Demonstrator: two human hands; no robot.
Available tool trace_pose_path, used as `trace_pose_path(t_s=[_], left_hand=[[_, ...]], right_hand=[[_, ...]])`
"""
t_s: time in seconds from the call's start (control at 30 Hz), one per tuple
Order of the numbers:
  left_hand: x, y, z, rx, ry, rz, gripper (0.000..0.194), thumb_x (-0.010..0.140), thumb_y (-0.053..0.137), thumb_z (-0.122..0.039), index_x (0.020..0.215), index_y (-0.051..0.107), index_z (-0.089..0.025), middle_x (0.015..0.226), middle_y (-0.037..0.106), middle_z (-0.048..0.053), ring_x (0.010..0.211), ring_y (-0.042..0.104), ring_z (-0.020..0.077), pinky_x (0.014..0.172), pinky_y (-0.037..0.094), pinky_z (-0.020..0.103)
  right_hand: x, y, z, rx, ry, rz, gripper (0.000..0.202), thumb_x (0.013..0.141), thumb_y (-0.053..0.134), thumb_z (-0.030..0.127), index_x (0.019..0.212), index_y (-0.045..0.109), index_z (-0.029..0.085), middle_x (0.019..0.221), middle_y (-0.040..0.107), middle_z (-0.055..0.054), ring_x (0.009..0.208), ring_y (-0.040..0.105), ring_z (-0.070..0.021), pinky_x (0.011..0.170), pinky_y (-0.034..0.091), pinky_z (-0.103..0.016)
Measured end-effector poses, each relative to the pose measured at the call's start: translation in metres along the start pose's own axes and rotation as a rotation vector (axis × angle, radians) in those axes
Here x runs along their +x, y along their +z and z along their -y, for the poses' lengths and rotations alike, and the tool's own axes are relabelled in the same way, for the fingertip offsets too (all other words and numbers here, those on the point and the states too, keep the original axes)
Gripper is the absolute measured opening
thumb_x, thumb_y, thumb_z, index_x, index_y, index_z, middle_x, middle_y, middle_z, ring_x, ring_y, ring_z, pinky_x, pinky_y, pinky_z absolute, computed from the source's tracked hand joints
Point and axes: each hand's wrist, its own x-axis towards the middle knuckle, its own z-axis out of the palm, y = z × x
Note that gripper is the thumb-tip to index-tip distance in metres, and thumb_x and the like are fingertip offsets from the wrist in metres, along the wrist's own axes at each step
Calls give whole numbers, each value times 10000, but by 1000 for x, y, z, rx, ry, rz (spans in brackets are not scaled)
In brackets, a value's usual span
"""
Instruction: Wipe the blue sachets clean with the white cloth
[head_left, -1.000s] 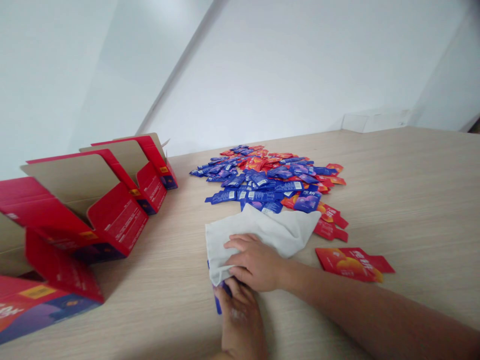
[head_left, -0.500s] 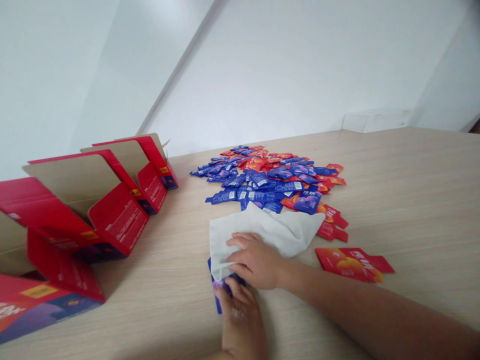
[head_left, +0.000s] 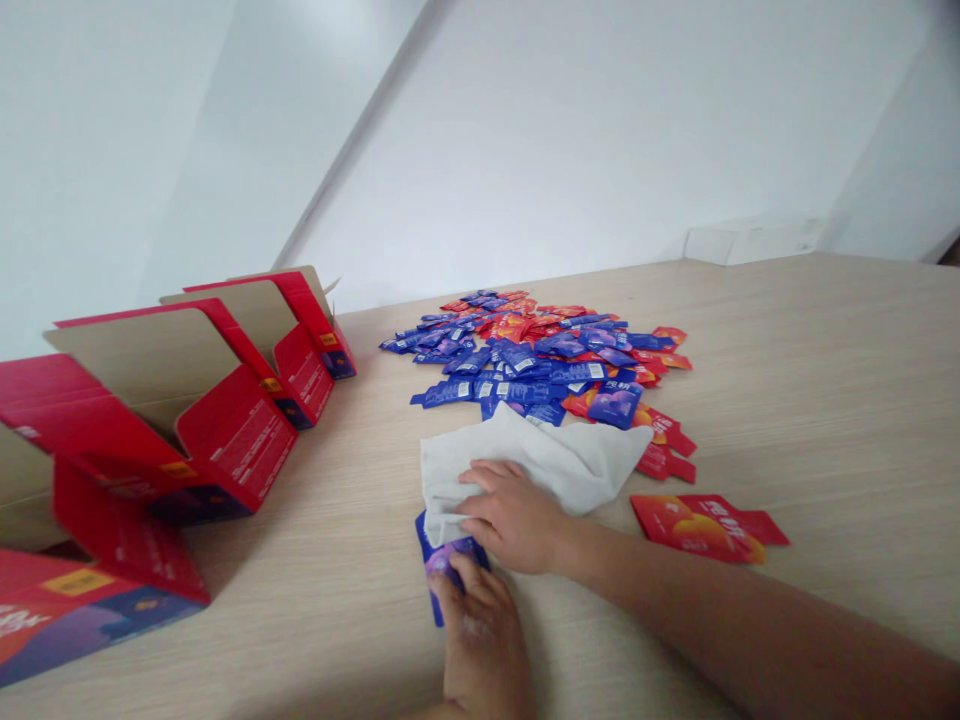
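A blue sachet [head_left: 439,562] with a purple fruit print lies flat on the table in front of me. My left hand [head_left: 480,620] holds its lower right part against the tabletop, fingers bent over it. Just above, my right hand [head_left: 517,515] rests on a rumpled white cloth [head_left: 540,455], its fingers curved over the cloth and bunching the left edge. That edge covers the sachet's top corner. Beyond the cloth spreads a pile of blue sachets [head_left: 517,390] and red-orange sachets [head_left: 510,327]. One red sachet [head_left: 705,528] lies by itself right of my right hand.
Several open red cardboard boxes [head_left: 240,440] stand in a row along the left, flaps raised. A pale box-like object [head_left: 750,242] sits against the white wall [head_left: 600,130] at the back right. The table [head_left: 315,600] has a light wood grain.
My right hand has drawn the cloth's near edge slightly up and away, uncovering more of the blue sachet's print. My left hand stays in place on the sachet.
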Motion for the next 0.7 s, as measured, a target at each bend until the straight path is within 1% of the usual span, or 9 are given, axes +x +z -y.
trace_pose_path(t_s=[0.1,0.2,0.3,0.37,0.47,0.57,0.7], left_hand=[[1,1,-1,4,-11,10,346,783,447,-70,1048,669,-48,1098,677,216,985,657,293,969,417,479],[1,3,-4,-14,-29,-10,364,770,444,-64,1058,665,-59,1086,684,207,1013,643,293,978,403,489],[1,4,-5,-16,-39,-24,370,765,445,-66,1067,659,-47,1085,684,207,1040,629,300,979,400,486],[1,5,-5,-16,-39,-29,364,773,446,-73,1068,654,-27,1082,680,225,1028,634,309,972,404,485],[1,5,-5,-38,-39,-33,347,776,451,-70,1046,660,-7,1084,668,256,965,661,306,961,416,475],[0,7,-6,-54,-43,-34,350,766,443,-49,1029,674,-32,1083,675,238,946,668,287,960,425,471],[-1,12,-9,-99,-60,-50,360,750,436,-35,1006,687,-57,1060,691,213,980,654,283,957,428,477]], right_hand=[[-1,-2,-1,20,-68,11,273,899,485,323,1054,699,254,1312,540,-64,1286,383,-258,1045,295,-446],[-3,-3,-1,31,-139,31,276,894,490,315,1071,693,255,1324,530,-62,1289,380,-253,1045,301,-434],[-3,-3,-1,33,-158,38,277,890,492,312,1075,692,259,1331,525,-58,1290,379,-254,1045,301,-434],[-3,-2,-1,29,-136,31,278,893,489,319,1073,693,262,1327,529,-55,1290,377,-255,1046,297,-437],[-2,0,0,19,-62,9,278,897,484,324,1070,694,264,1318,538,-52,1290,371,-258,1052,283,-448],[0,1,1,7,1,2,285,903,471,321,1074,692,266,1314,543,-50,1292,366,-259,1054,270,-459],[0,1,1,-8,20,2,294,912,452,329,1067,695,268,1312,545,-50,1292,364,-257,1055,265,-462]])
